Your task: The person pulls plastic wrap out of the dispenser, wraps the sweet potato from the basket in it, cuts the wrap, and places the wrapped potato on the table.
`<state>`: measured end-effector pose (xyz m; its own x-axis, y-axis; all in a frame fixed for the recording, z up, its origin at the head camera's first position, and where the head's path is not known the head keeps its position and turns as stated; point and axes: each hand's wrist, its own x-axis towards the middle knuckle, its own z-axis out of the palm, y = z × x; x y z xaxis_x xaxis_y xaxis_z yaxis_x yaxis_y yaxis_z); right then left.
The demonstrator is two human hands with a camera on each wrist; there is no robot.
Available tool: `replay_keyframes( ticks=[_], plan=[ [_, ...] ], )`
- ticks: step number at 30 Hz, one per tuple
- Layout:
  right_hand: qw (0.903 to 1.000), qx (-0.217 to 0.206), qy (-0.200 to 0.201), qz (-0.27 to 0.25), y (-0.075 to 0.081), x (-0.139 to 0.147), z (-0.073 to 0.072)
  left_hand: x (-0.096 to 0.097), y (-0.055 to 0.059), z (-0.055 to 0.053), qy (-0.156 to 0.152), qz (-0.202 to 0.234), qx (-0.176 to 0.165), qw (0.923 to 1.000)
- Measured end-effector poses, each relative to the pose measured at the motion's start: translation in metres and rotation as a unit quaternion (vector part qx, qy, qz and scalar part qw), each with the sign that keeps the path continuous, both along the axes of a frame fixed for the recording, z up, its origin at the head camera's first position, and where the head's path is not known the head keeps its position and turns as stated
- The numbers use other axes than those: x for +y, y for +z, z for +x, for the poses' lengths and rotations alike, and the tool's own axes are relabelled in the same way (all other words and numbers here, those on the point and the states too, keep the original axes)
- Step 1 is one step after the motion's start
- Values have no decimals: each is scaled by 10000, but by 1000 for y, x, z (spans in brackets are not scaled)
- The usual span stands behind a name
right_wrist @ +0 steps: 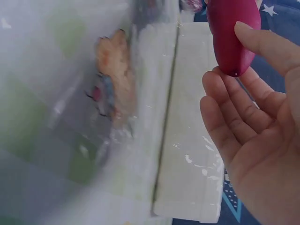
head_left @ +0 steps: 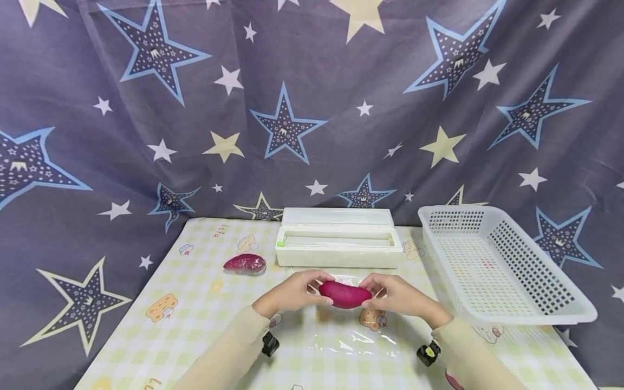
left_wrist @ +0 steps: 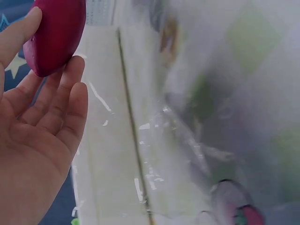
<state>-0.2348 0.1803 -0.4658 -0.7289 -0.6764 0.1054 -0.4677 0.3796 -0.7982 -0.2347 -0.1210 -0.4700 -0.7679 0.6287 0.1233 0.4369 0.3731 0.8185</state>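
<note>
A smooth purple-red sweet potato (head_left: 345,294) is held crosswise between both hands above the table. My left hand (head_left: 295,293) pinches its left end between thumb and fingers. The other end is pinched by my right hand (head_left: 396,295); the right wrist view shows the thumb on the skin of the sweet potato (right_wrist: 234,35). Below lies a sheet of clear plastic wrap (head_left: 353,342), glinting on the tablecloth and reaching back toward the long white wrap box (head_left: 338,257), whose lid stands raised.
A sweet potato in plastic wrap (head_left: 245,264) lies at the left on the checked tablecloth (head_left: 195,281). At the right stands a white perforated basket (head_left: 512,271). Part of another purple-red object (head_left: 453,380) shows beside the right sleeve. A star-patterned curtain (head_left: 312,108) hangs behind the table.
</note>
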Motion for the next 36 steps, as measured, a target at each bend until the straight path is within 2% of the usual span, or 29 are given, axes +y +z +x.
replay_keyframes(
  ticks=[5,8,12,17,19,25,34,36],
  plan=[
    [9997,-258,27,46,-11,-3,7,-1,-10,6,95,-110,-332,9993],
    [9979,-649,28,1,-17,-5,12,-2,-14,10,116,-129,-546,9984],
    [9950,-995,80,-30,-25,-8,15,-5,-19,14,45,-193,-591,9981],
    [9973,-702,122,186,-32,-10,18,-10,-27,17,-60,-349,-549,9979],
    [9976,-627,126,258,-35,-11,19,-11,-29,19,-92,-340,-643,9973],
    [9969,-707,182,306,-39,-14,23,-14,-31,24,-138,-363,-848,9956],
    [9961,-831,213,225,-39,-16,26,-15,-38,23,-191,-676,-617,9956],
    [9960,-838,241,213,-39,-15,27,-15,-38,23,-206,-667,-658,9954]
  ],
)
